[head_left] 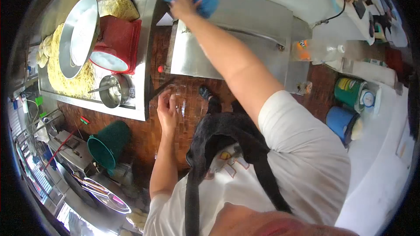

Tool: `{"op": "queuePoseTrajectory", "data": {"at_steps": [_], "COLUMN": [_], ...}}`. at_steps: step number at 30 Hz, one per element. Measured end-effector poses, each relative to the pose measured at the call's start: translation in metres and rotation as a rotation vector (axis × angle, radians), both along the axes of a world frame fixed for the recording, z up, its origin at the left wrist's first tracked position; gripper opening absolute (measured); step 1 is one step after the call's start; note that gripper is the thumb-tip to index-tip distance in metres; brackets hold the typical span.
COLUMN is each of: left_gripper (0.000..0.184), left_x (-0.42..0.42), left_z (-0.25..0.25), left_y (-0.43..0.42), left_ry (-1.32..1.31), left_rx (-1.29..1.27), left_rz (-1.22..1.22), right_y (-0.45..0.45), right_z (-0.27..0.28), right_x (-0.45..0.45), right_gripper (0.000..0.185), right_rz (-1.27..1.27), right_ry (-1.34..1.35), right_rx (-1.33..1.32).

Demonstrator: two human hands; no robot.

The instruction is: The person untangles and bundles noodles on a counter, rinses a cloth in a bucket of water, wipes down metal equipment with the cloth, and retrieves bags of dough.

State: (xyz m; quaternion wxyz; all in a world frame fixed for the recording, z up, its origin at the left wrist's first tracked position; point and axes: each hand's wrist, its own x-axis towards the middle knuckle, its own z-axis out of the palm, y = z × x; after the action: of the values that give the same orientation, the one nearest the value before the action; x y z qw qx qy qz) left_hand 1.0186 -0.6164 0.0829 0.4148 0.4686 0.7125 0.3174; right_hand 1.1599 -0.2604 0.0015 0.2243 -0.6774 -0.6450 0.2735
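Observation:
My right hand (184, 8) is stretched far out over the back corner of a stainless steel cabinet or counter (238, 13). Its fingers press on a blue cloth (208, 0), which lies bunched under and beside them against the steel. My left hand (167, 111) hangs over the brown tiled floor, near the edge of the steel table. It holds nothing, and its fingers are loosely bent and apart.
On the steel table (139, 112) at left are piles of yellow noodles (65, 72), a red weighing scale (116, 43) with a large metal pan (65, 48), and a small pot (114, 98). A green bucket (107, 144) stands below. Bottles (328, 52) and bins sit right.

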Motion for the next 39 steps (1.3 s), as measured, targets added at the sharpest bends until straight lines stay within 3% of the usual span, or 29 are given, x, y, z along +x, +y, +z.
{"op": "queuePoseTrajectory", "data": {"at_steps": [1,2,5,7,9,10,11,12,13,15,18,20,23,24,26,28,29,30,31,33,35,36,37,38,39], "left_gripper": [0.030,0.030,0.029,0.030,0.030,0.031,0.030,0.030,0.030,0.029,0.028,0.028,0.028,0.028,0.028,0.027,0.025,0.025,0.030,0.040,0.045,0.060,0.063,0.058,0.053], "left_x": [-0.007,-0.004,0.002,-0.005,-0.012,-0.016,-0.020,-0.023,-0.027,-0.033,-0.037,-0.040,-0.041,-0.038,-0.030,-0.022,-0.012,-0.008,-0.009,-0.008,0.007,0.015,0.030,0.053,0.051], "left_z": [0.000,0.001,0.009,0.010,0.003,-0.003,-0.011,-0.020,-0.028,-0.042,-0.051,-0.056,-0.062,-0.057,-0.055,-0.057,-0.037,-0.025,-0.020,-0.023,-0.004,0.004,0.020,0.040,0.041], "left_y": [0.008,0.015,0.031,0.035,0.034,0.030,0.026,0.023,0.020,0.013,0.005,-0.002,-0.007,-0.007,0.005,0.023,0.039,0.057,0.077,0.120,0.167,0.187,0.203,0.213,0.229], "left_ry": [-0.028,-0.024,-0.025,-0.033,-0.018,-0.011,-0.034,-0.057,-0.080,-0.070,-0.064,-0.071,-0.100,-0.111,-0.137,-0.161,-0.322,-0.321,-0.391,-0.451,-0.422,-0.455,-0.279,-0.334,-0.411], "left_rx": [-0.109,-0.019,0.166,0.157,0.094,0.057,0.038,0.022,0.005,-0.014,-0.003,-0.006,-0.035,-0.049,-0.005,0.086,-0.049,-0.024,-0.047,0.157,0.297,0.307,0.390,0.439,0.317], "left_rz": [-0.025,-0.037,-0.063,-0.083,-0.066,-0.053,-0.051,-0.046,-0.040,-0.029,-0.009,-0.007,0.000,0.006,-0.015,-0.070,-0.007,-0.022,0.018,0.052,0.016,-0.049,-0.132,-0.131,-0.187], "right_y": [-0.002,0.008,0.000,-0.008,-0.042,-0.064,-0.079,-0.087,-0.112,-0.133,-0.124,-0.114,-0.067,-0.046,-0.006,0.005,0.010,-0.014,-0.019,-0.023,-0.043,-0.056,-0.073,-0.091,-0.107], "right_z": [0.017,0.011,0.039,0.050,0.091,0.120,0.133,0.129,0.172,0.195,0.130,0.007,0.005,-0.024,-0.081,-0.057,-0.043,0.017,0.016,0.019,0.041,0.061,0.093,0.125,0.145], "right_x": [-0.014,-0.024,-0.017,0.024,0.089,0.123,0.162,0.205,0.228,0.267,0.350,0.391,0.289,0.239,0.128,0.068,0.037,0.030,0.041,0.071,0.076,0.077,0.080,0.083,0.088], "right_gripper": [0.045,0.042,0.049,0.054,0.044,0.041,0.047,0.050,0.056,0.055,0.052,0.050,0.044,0.042,0.042,0.045,0.047,0.043,0.043,0.042,0.034,0.030,0.033,0.036,0.037], "right_rz": [-0.045,-0.121,-0.452,-0.457,-0.417,-0.445,-0.288,-0.361,-0.259,-0.224,-0.100,-0.179,0.081,-0.018,-0.177,0.006,0.095,-0.099,-0.029,0.118,0.163,0.186,0.233,0.279,0.222], "right_ry": [0.154,0.428,0.639,0.970,1.199,1.158,1.119,0.936,0.772,0.546,-0.226,-0.567,-0.566,-0.441,-0.286,-0.316,-0.329,-0.141,-0.028,0.179,0.525,0.701,0.752,0.802,0.712], "right_rx": [-0.056,-0.061,-0.079,-0.200,-0.133,-0.053,0.063,0.144,0.155,0.173,-0.035,-0.135,-0.369,-0.443,-0.278,-0.205,-0.164,-0.222,-0.143,0.032,-0.015,-0.033,0.011,0.060,0.158]}}
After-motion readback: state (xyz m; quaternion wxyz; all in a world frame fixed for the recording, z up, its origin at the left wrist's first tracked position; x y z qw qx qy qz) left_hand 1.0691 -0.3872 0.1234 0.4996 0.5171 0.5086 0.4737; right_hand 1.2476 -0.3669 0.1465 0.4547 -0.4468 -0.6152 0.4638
